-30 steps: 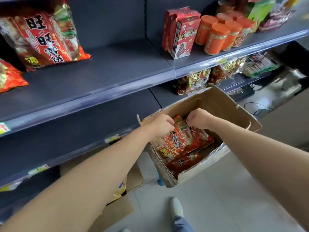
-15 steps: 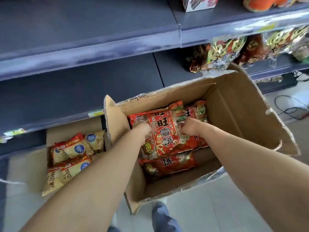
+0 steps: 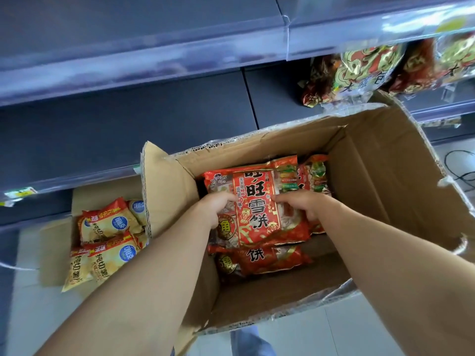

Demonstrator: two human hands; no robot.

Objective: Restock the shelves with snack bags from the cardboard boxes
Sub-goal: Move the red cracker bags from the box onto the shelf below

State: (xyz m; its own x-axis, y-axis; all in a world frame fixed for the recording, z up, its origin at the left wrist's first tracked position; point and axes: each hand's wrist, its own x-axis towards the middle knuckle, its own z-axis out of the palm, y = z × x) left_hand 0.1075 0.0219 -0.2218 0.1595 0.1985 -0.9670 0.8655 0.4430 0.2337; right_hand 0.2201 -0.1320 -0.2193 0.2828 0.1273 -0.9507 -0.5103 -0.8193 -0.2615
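An open cardboard box (image 3: 385, 176) stands on the floor in front of the dark grey shelves (image 3: 128, 129). Inside it lies a big red snack bag (image 3: 257, 201) with black characters on top of other red bags (image 3: 259, 260). My left hand (image 3: 218, 208) grips the top bag's left edge and my right hand (image 3: 300, 205) grips its right side. Both forearms reach down into the box. The bag still rests on the pile.
A second, lower cardboard box (image 3: 54, 242) at the left holds several yellow-orange snack bags (image 3: 108, 242). Gold and red bags (image 3: 359, 70) sit on the lower shelf at the upper right. A black cable (image 3: 460, 165) lies on the floor at the right. My shoe (image 3: 249, 340) shows below the box.
My view has tilted down and closer to the box, so the upper shelf goods left the frame. Both hands have stayed on the top red bag, spreading a little to its sides.
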